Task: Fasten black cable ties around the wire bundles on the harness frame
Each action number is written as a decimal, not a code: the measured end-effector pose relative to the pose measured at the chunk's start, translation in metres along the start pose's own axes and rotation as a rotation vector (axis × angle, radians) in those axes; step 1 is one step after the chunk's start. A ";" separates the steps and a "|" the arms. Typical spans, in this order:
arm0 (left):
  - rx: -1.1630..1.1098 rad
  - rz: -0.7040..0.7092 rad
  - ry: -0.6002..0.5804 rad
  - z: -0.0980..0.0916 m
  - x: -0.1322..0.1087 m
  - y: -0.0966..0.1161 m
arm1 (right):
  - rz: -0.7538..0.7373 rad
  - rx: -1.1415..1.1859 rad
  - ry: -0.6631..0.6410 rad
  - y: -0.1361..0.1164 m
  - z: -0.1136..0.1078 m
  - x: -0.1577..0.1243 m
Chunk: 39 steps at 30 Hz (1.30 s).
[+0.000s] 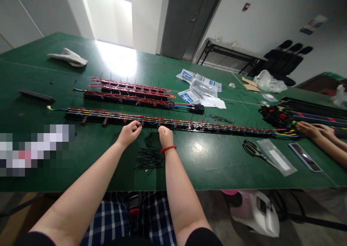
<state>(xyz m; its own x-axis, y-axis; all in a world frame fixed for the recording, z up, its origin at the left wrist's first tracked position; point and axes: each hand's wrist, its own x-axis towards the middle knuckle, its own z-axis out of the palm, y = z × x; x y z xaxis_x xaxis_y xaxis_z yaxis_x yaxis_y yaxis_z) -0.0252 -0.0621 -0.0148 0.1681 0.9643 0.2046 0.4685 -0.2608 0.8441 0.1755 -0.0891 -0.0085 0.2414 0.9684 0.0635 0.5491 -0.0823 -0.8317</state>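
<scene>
A long black bar (217, 127) with red, yellow and blue wires along it lies across the green table. My left hand (130, 133) is at its near edge, thumb and fingers pinched together. Beside it, wearing a red beaded bracelet, my right hand (165, 135) is curled closed against the same edge. Whatever either hand pinches is hidden or too thin to make out. A heap of thin black cable ties (149, 159) lies on the table just below my hands, partly beside my right wrist.
Shorter wired bars (130, 94) lie behind. Plastic bags (202, 87) are beyond them. Scissors (253, 150), a clear pouch (278, 157) and a phone (305, 157) lie to the right, near another person's hands (311, 130). A white glove (69, 58) sits far left.
</scene>
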 end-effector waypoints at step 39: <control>-0.028 0.023 0.004 0.004 0.001 -0.006 | 0.021 -0.067 -0.008 -0.009 0.002 -0.002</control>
<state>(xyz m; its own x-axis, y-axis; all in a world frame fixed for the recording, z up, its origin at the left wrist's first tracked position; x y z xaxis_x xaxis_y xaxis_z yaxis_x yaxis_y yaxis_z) -0.0244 -0.0594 -0.0218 0.1754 0.9583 0.2258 0.4403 -0.2815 0.8526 0.1690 -0.0895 -0.0022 0.2468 0.9682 0.0421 0.5964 -0.1175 -0.7941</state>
